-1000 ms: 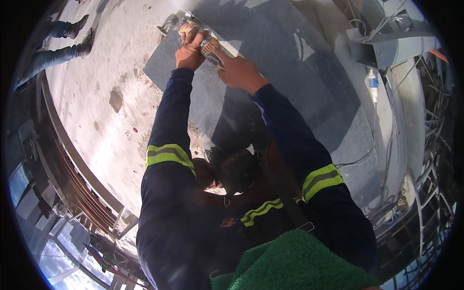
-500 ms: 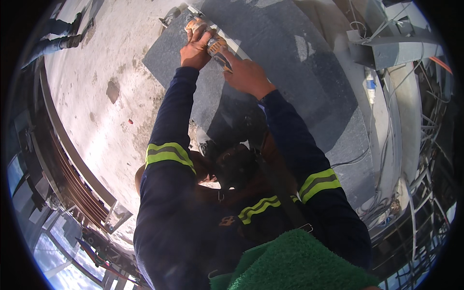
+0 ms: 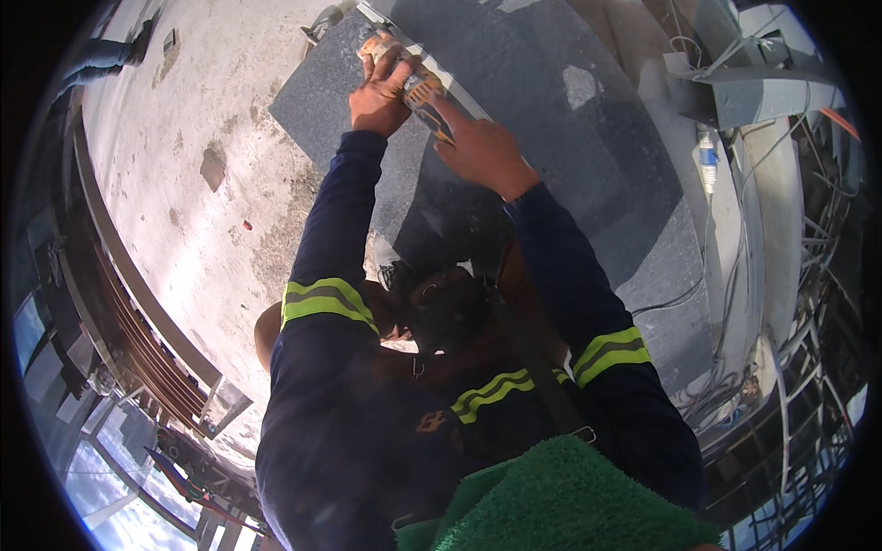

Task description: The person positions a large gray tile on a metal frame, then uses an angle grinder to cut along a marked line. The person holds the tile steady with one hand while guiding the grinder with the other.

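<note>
My left hand (image 3: 379, 103) is closed over the front of an orange-and-grey handheld power tool (image 3: 425, 90). Behind it, my right hand (image 3: 489, 158) wraps the tool's rear body. The tool's working end is partly hidden by my fingers, so its exact kind is unclear. It rests along a straight, light-coloured bar (image 3: 467, 99) that lies across a large dark grey sheet (image 3: 560, 156). Both hands are near the far part of this sheet.
A metal piece (image 3: 322, 23) sits by the sheet's far left corner. Stained concrete floor (image 3: 193, 230) spreads to the left, with a person's legs (image 3: 101, 60) beyond. On the right are a blue-and-white connector (image 3: 706, 158), a cable (image 3: 675, 303) and a metal box section (image 3: 763, 96).
Both hands and the power tool have shifted slightly to the right and nearer to me. The grip on the tool looks the same. The person's legs have moved towards the upper left edge.
</note>
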Motion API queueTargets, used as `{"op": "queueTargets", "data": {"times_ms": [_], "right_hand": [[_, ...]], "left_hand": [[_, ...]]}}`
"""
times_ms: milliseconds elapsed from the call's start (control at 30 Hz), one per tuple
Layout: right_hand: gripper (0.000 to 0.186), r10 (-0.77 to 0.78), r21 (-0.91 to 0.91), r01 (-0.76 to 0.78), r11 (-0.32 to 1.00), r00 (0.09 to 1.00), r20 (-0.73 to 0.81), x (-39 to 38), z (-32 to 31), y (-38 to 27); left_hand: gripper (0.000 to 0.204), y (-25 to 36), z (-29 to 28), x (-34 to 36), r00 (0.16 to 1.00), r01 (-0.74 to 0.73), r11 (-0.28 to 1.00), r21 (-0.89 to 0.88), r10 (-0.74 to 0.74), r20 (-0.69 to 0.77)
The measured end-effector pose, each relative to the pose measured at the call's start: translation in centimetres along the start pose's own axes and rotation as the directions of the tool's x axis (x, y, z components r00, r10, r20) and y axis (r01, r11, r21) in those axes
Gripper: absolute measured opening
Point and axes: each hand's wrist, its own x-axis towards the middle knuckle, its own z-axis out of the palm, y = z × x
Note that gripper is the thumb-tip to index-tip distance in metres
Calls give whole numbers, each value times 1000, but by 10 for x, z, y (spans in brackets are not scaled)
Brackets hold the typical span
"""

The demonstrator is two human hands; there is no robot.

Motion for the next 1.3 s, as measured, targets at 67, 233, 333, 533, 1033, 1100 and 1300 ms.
{"op": "queueTargets", "data": {"times_ms": [67,233,333,533,1033,1100,1300], "right_hand": [[81,-8,20,8,1000,1000,5,-1,0,0],[79,-20,9,20,1000,1000,-8,10,-2,1],[78,-19,28,19,999,1000,-4,27,-4,-1],[76,4,26,-5,1000,999,47,66,-5,-5],[74,-37,36,36,999,999,12,33,4,8],[76,-33,35,33,999,999,-3,21,4,11],[78,-15,21,15,1000,1000,27,7,0,9]], "left_hand": [[60,1,1,-1,1000,12,999,-43,-11,6],[60,-6,2,8,1000,17,999,-46,-17,4],[60,-19,3,23,998,26,1000,-14,-25,52],[59,-47,7,49,997,24,999,-43,-21,68],[58,-13,-1,22,997,29,1000,0,-29,69],[59,-5,-1,14,999,17,1000,-13,-16,51],[61,1,-2,6,997,23,999,-42,-20,73]]}}
